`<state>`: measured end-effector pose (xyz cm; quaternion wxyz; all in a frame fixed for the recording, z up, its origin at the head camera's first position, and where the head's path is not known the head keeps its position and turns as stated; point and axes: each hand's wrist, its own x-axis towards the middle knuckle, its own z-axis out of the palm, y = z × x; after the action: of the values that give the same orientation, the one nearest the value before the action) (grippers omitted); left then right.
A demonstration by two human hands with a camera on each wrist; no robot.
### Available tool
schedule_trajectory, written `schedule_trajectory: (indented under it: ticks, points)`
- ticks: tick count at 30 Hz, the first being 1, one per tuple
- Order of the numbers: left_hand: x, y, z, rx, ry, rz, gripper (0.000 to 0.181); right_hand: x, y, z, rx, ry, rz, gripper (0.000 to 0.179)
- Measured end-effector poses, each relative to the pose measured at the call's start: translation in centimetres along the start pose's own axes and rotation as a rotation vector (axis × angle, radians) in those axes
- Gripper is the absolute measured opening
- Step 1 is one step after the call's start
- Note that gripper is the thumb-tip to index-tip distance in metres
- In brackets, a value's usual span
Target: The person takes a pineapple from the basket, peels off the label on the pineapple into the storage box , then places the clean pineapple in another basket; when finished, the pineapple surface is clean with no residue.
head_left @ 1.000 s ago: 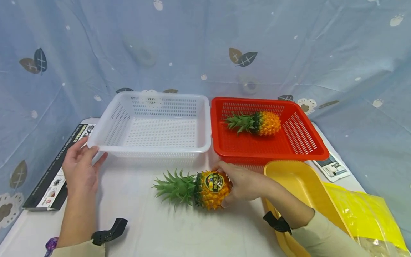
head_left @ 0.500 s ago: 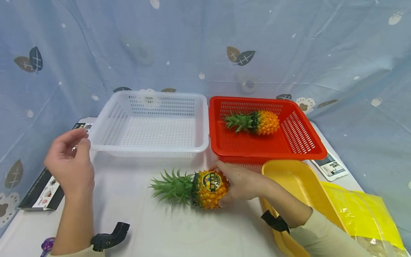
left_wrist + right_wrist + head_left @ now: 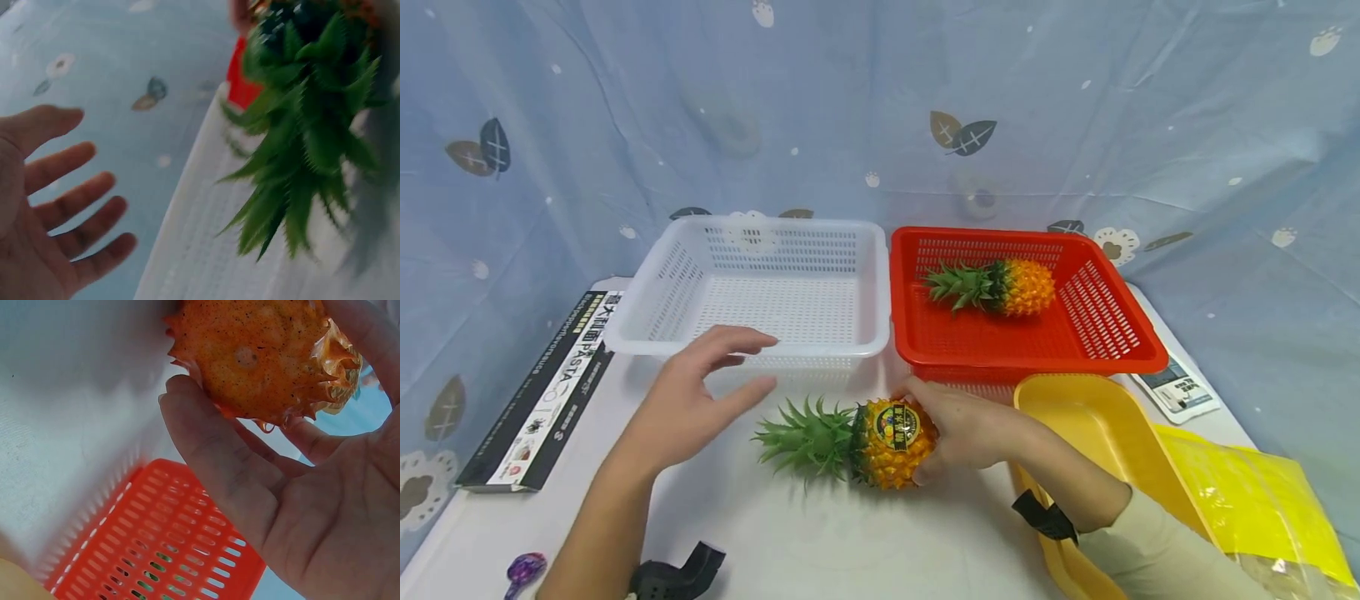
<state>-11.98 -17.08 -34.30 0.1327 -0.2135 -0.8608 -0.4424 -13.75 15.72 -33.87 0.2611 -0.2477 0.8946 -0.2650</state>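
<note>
A pineapple (image 3: 891,454) with a round dark label lies on its side on the white table, its green leaves pointing left. My right hand (image 3: 966,427) grips its orange body from the right; the right wrist view shows the fingers curled round the base of the pineapple (image 3: 250,359). Left of the leaves, my left hand (image 3: 688,400) hovers in front of the white basket with fingers spread and thumb apart, holding nothing. In the left wrist view that hand (image 3: 56,206) is apart from the leaves (image 3: 300,144).
A white basket (image 3: 745,350) stands at the back left. Beside it, a red basket (image 3: 1037,367) holds another pineapple (image 3: 1026,287). A yellow tub (image 3: 1090,400) and a yellow bag (image 3: 1262,492) lie to the right. At the left are a pasta box (image 3: 542,400) and a purple item (image 3: 526,568).
My left hand has let go of the white basket's left front corner, drawn back left, then swung right towards the pineapple's leaves. The right hand and its pineapple have stayed put.
</note>
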Motion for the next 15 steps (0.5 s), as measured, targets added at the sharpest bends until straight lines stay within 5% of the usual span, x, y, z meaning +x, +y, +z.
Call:
schedule_trajectory:
  ticks: [7,15]
  points:
    - [0.3,1.3,3.0,0.07,-0.32,-0.025,0.055,0.0,0.0,0.1,-0.014,0.005,0.0,0.081]
    - [0.8,2.6,6.1,0.217,-0.447,0.04,0.066,0.0,0.1,0.2,-0.021,0.009,0.008,0.082]
